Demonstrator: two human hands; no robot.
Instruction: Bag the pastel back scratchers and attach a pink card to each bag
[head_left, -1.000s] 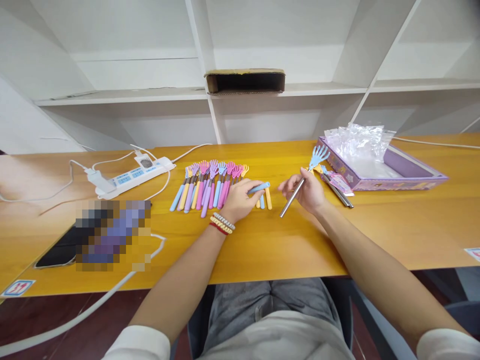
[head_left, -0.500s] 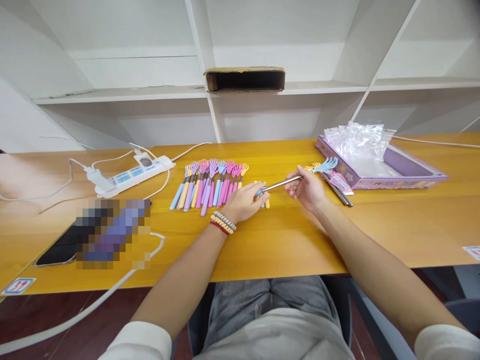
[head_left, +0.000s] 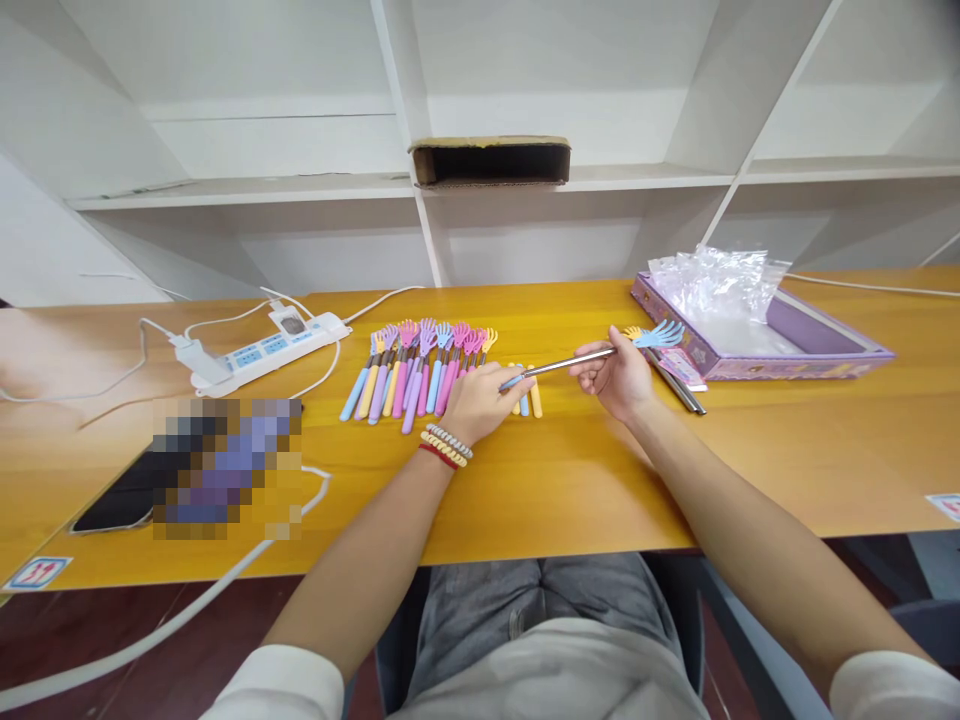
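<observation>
My left hand (head_left: 486,402) is closed on the blue handle end of a back scratcher (head_left: 559,368) with a metal rod. My right hand (head_left: 619,378) holds the same rod near its blue claw head, which points right. Left of my hands lie several finished-looking scratchers (head_left: 412,375) in a row, with pink, purple, blue and yellow claws and handles. Just beyond my left fingers are a few loose yellow and blue handles (head_left: 535,401). Metal rods (head_left: 681,390) and a yellow claw lie right of my right hand, partly hidden by it.
A purple box (head_left: 802,367) with clear plastic bags (head_left: 720,290) stands at the right. At the left are a white power strip (head_left: 270,350), cables and a dark phone (head_left: 120,495), partly pixelated. White shelves with a cardboard box (head_left: 491,163) rise behind the table (head_left: 555,500).
The scratcher and its blue claw have shifted slightly right and lie a little flatter. My left fingers have moved a little along the handle, and more of the blue end shows.
</observation>
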